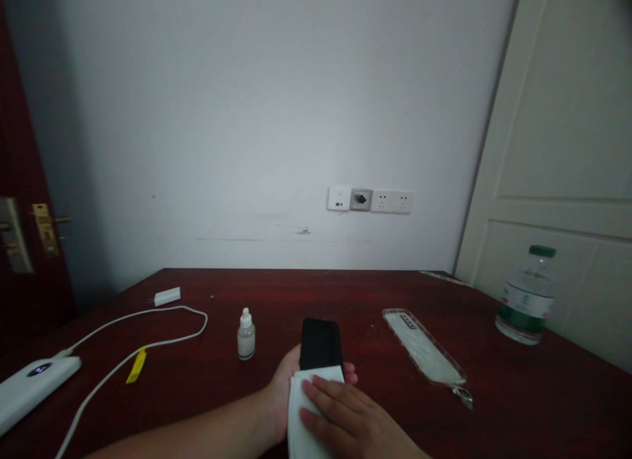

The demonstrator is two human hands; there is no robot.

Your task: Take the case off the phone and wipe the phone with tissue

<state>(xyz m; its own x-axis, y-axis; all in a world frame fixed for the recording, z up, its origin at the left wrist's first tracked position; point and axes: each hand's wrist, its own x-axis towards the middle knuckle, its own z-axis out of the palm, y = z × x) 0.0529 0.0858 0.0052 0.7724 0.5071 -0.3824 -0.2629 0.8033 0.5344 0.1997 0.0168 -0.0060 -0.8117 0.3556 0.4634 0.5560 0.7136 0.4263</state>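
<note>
My left hand (285, 388) is wrapped around a black smartphone (320, 344) from below, its fingertips showing at the phone's right edge. The phone's upper part is bare. A folded white tissue or cloth (299, 416) covers its lower part. My right hand (350, 416) presses this white sheet against the phone, fingers laid across it and the thumb hidden. To the left of the phone stands a small dropper bottle (245, 340) with a white top. On the right lies a clear phone case (422, 347) with a small charm at its lower end.
The dark red table (276, 284) meets a white wall. At left lie a white power bank (37, 383), a white cable (162, 342) with a yellow tag (137, 367), and a white plug adapter (166, 296). A green-capped water bottle (527, 301) stands at the right edge.
</note>
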